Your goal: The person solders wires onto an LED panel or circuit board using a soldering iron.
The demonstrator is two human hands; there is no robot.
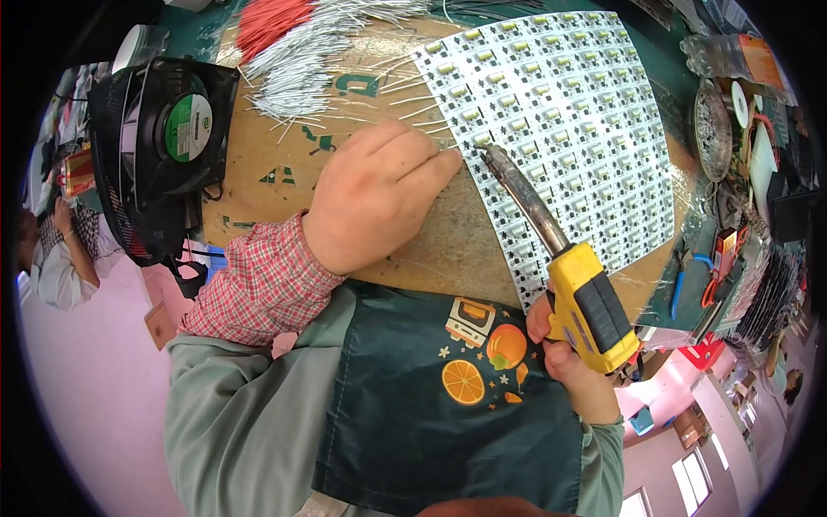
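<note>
Right hand clenched around yellow soldering iron, long axis running lower right to upper left, tip on white circuit panel, left hand pinching a thin wire at panel's edge

One head-worn fisheye view looks steeply down, close over the bench; forearms enter from the lower edge, and straight edges bend toward the rim.

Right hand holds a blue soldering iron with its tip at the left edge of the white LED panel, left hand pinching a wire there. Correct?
Not quite: the head view shows the soldering iron in the right hand has a yellow handle, not blue. Its tip does meet the left edge of the white LED panel, where the left hand pinches a wire.
</note>
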